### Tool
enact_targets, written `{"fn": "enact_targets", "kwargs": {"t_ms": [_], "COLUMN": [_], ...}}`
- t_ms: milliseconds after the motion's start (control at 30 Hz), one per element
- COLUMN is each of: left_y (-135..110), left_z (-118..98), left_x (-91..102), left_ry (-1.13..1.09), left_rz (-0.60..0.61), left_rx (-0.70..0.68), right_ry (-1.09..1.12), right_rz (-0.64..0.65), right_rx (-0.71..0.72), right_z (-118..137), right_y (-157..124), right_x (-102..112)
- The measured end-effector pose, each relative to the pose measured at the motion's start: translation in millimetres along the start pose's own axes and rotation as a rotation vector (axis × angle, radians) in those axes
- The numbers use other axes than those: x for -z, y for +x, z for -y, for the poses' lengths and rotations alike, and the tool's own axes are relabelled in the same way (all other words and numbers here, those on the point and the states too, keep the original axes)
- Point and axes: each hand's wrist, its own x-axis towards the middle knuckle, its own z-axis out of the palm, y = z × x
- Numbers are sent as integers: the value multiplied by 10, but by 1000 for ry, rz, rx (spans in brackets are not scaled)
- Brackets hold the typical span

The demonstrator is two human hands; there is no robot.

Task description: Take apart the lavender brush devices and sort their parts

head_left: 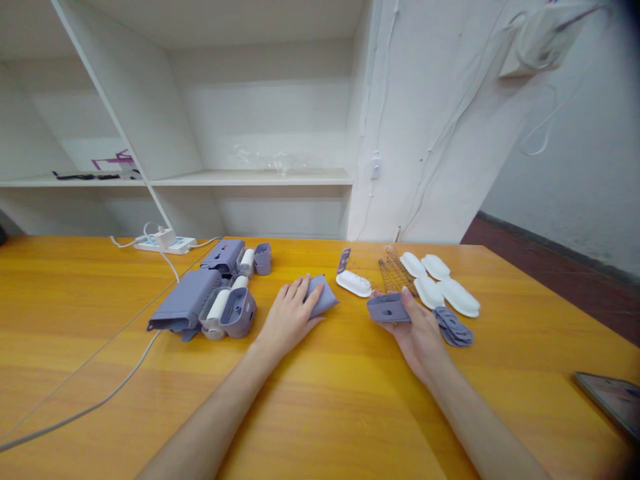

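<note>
My left hand (290, 319) rests on the wooden table (320, 413) with its fingers closed over a small lavender plastic part (325, 298). Palm up, my right hand (417, 333) holds a lavender housing piece (387, 309) with the thumb pressed on its right end. Just beyond lie a white oval cover (353, 283) and a small lavender strip (343, 260). To the right of my right hand sit several white oval covers (440, 283), a stack of flat lavender pieces (453, 327) and some thin wire springs (395, 272).
At the left lie assembled lavender devices with white rollers (210, 303) and two more behind (240, 257). A white power strip (165, 243) and its cables (90, 400) run across the left side. White shelves stand behind. A phone (613, 399) lies at the right edge.
</note>
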Motion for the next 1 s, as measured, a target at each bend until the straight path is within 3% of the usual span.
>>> {"fn": "enact_targets", "kwargs": {"t_ms": [133,267,367,467,533,667,733,900,1000], "left_y": [22,9,-30,-89,-125,-155,-150,-110,-122], "left_z": [1,-56,-174,-373,-521,-699,-725,-831,-844], "left_x": [-34,-27,13,72,111,153,155,139,156], "left_ry": [-16,-69,-237,-512,-593,-354,-156,89,197], "left_rz": [54,-27,-99,-177,-164,36,67,-76,-69], "left_rx": [-32,-35,10,9,-63,-214,-266,-312,-299], "right_ry": [-35,-139,-316,-502,-581,-668,-708,-804,-789], "right_rz": [-18,-111,-172,-119,-28,192,228,61,12], "right_rx": [-20,23,125,245,304,344,366,467,353], "right_z": [0,-41,-68,-83,-100,-157,-184,-179,-89], "right_y": [-4,2,-15,-104,-198,-350,-362,-252,-134], "right_x": [-23,-32,-34,-94,-167,-289,-306,-303,-246]}}
